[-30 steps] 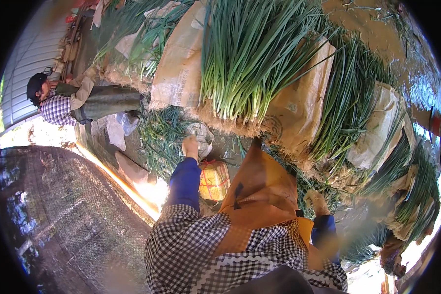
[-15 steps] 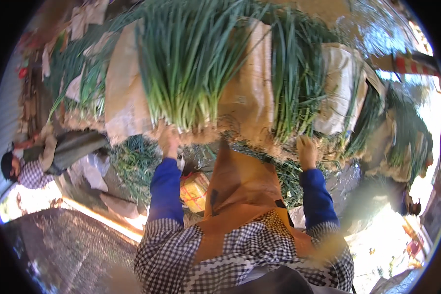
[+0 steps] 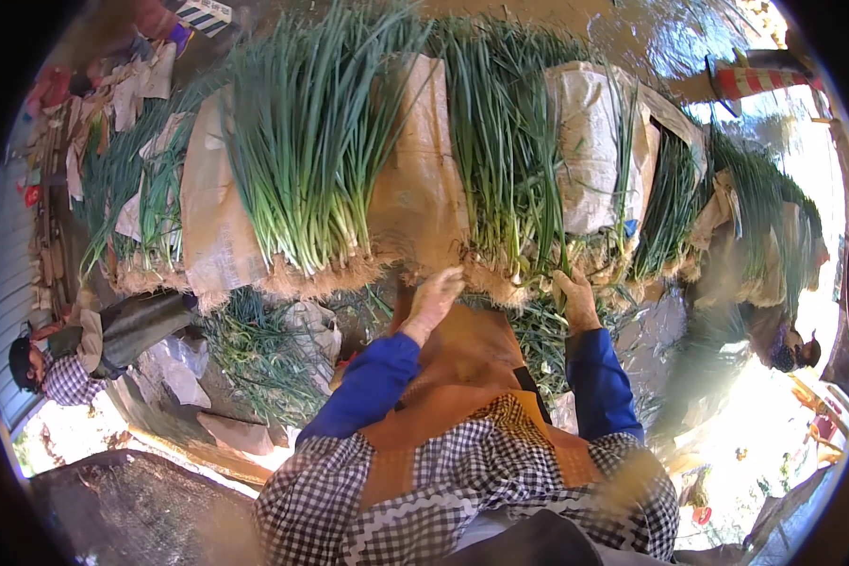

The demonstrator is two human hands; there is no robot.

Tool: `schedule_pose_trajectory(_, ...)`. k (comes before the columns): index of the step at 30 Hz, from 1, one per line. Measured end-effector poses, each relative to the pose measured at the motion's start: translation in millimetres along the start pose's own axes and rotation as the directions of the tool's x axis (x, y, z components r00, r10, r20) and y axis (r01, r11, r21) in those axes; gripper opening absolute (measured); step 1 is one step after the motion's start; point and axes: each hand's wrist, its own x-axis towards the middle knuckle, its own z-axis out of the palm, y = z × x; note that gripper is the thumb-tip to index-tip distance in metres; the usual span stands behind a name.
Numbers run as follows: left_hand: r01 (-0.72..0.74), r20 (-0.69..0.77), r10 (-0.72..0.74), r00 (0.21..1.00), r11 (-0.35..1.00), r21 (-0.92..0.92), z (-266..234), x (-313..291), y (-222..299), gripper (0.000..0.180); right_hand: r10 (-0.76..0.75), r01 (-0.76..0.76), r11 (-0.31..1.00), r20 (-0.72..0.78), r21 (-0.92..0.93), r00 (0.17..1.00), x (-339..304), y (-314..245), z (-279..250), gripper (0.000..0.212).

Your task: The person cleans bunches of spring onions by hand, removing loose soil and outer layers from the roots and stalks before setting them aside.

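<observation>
A wide row of spring onions [image 3: 316, 179] lies in front of me, green tops pointing away and brown root ends towards me. My left hand [image 3: 434, 300] is at the near edge, beside the roots of the second bundle of spring onions [image 3: 502, 160]. Its fingers are pressed together, and whatever may be in them is too small to make out. At the right side of that same bundle, my right hand [image 3: 576, 300] has its fingers closed around the lower end of a stalk. Between the two large bundles lies a tan woven sack [image 3: 413, 179].
Pale sacking [image 3: 590, 141] covers more onions to the right. Loose green leaves [image 3: 259, 363] are heaped on the ground below the row. At the far left a person [image 3: 66, 363] in a dark cap is beside the row; another person [image 3: 797, 354] is at the far right.
My left hand has moved right, from the roots of the large bundle to those of the second one. My right hand stays by the second bundle. The whole view has shifted somewhat.
</observation>
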Motion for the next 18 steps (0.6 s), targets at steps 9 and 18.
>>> schedule_pose_trajectory(9,0.354,0.316,-0.199,0.928,0.742,-0.569,98,52,-61,0.054,-0.087,-0.004,0.879,0.169,0.477,0.982,-38,-19,19,0.016)
schedule_pose_trajectory(18,0.040,0.091,-0.012,0.996,0.947,-0.320,120,37,-44,0.041,-0.154,0.177,0.775,-0.091,0.607,0.984,24,-2,12,0.025)
